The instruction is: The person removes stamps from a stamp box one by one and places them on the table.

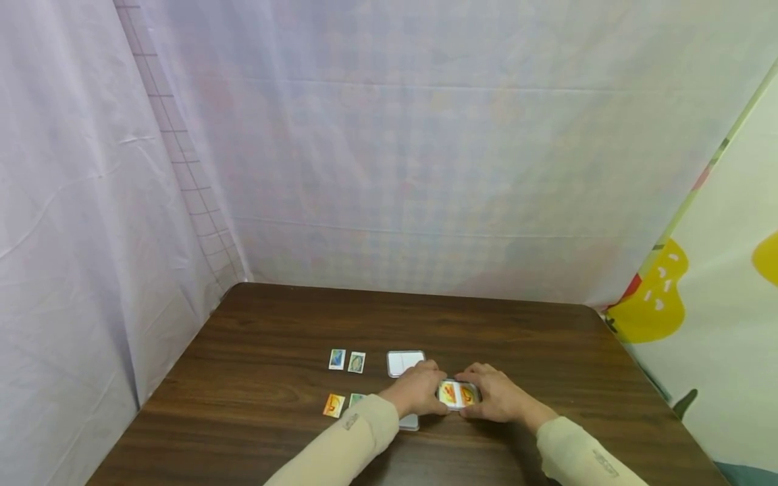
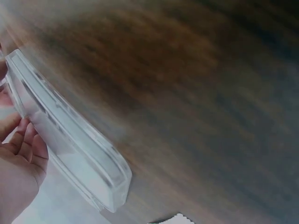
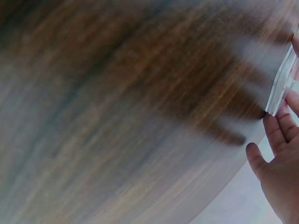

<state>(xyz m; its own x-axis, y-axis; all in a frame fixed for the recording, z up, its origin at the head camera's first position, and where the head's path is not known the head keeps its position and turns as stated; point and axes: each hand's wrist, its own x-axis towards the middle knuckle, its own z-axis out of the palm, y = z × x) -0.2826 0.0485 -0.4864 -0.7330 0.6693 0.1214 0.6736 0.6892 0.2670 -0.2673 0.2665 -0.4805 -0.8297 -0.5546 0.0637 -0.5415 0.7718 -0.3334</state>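
Note:
Both hands hold a small clear case over the right half of the tabletop, with two yellow-orange stamps side by side inside it. My left hand grips its left end, and my right hand its right end. In the right wrist view the fingers pinch the edge of the case. A clear case lies against the fingers in the left wrist view; whether it is the held one I cannot tell.
A white-backed case lies behind my left hand, and another is partly covered by that wrist. Two stamps lie back left; an orange stamp and a half-hidden green one lie nearer. Curtains surround the brown table.

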